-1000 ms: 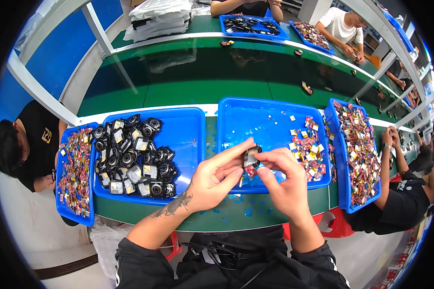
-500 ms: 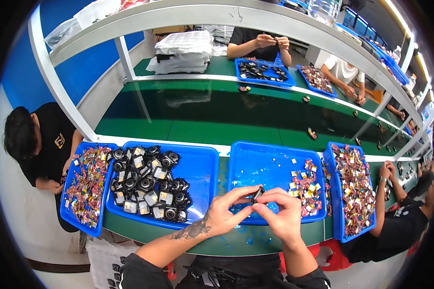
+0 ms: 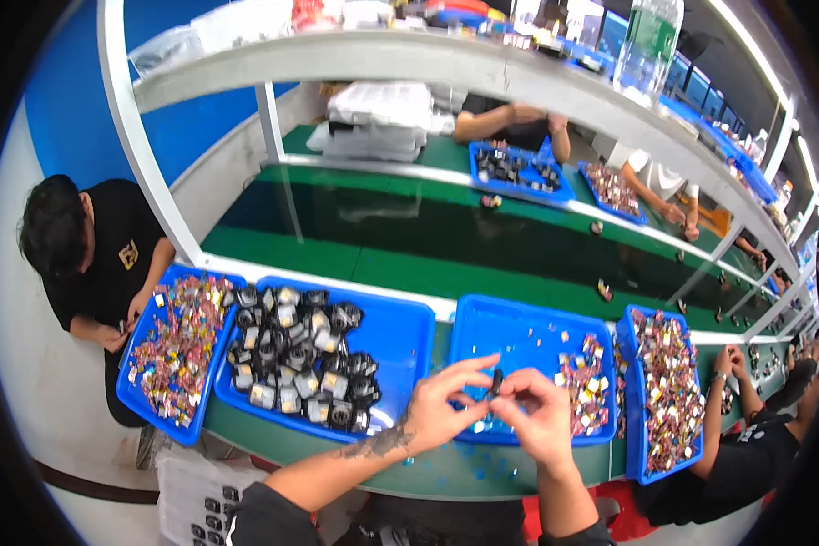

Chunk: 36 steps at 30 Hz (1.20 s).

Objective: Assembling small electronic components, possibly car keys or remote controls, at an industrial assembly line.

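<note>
A small black plastic part [image 3: 497,380] is held up between my two hands, above the front of a blue tray [image 3: 482,318]. My right hand [image 3: 539,414] pinches it between thumb and fingertips. My left hand [image 3: 441,409] reaches it from the other side, index finger at its top and thumb by its lower end. Fine detail on the part is blurred. Inside that tray, small pink, white and yellow components [image 3: 587,387] lie heaped at the right side. Left of my hands, black camera-like units [image 3: 296,355] with round lenses fill much of another blue tray [image 3: 409,337].
Trays of small components flank me at far left [image 3: 177,350] and right [image 3: 666,391]. A green conveyor belt [image 3: 382,246] with scattered parts runs behind a white rail. Overhead is a shelf beam [image 3: 382,59] bearing a clear bottle [image 3: 649,50]. People work on both sides and opposite.
The view has tilted upward, so the scene sits lower and slightly right. My hands still hold the black part, which now stands more upright. My left fingers are spread a little wider.
</note>
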Motion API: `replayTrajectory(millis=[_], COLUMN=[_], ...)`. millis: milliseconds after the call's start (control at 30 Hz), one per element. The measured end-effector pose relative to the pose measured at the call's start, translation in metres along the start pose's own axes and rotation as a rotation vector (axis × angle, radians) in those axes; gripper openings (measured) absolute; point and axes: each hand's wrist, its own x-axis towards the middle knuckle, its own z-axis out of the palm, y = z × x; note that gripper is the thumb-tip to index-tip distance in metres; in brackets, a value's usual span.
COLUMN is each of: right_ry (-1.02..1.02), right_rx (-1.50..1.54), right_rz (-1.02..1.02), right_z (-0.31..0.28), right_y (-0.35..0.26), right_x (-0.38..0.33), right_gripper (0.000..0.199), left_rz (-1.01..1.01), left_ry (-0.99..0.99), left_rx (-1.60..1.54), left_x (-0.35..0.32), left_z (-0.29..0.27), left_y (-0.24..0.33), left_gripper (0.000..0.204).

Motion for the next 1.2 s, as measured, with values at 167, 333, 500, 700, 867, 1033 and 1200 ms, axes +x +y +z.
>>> replayTrajectory(millis=[167, 333, 500, 700, 867, 1033, 1200], right_ry=[-0.077, -0.038, 0.009, -0.062, -0.055, -0.048, 0.182], right_rx=[0.186, 0.219, 0.115, 0.201, 0.137, 0.26, 0.124], right_rz=[0.06, 0.089, 0.058, 0.119, 0.107, 0.14, 0.01], right_z=[-0.01, -0.006, -0.003, -0.009, -0.005, -0.003, -0.001], right_y=[0.002, 0.005, 0.004, 0.006, -0.003, 0.002, 0.003], right_x=[0.01, 0.006, 0.003, 0.004, 0.005, 0.009, 0.008], right_gripper=[0.014, 0.015, 0.014, 0.014, 0.013, 0.015, 0.023], left_rz=[0.046, -0.06, -0.099, -0.066, -0.126, -0.187, -0.326], left_ry=[-0.036, -0.029, 0.003, -0.034, -0.035, 0.028, 0.138], left_rx=[0.102, -0.013, -0.161, -0.175, -0.292, -0.415, -0.634], left_x=[0.006, 0.002, -0.002, -0.003, -0.001, 0.008, 0.011], left_z=[-0.004, -0.001, 0.003, 0.002, 0.003, 0.004, 0.006], left_y=[0.004, -0.009, -0.014, -0.015, -0.014, -0.002, -0.005], left_gripper=[0.028, 0.029, 0.027, 0.031, 0.045, 0.053, 0.052])
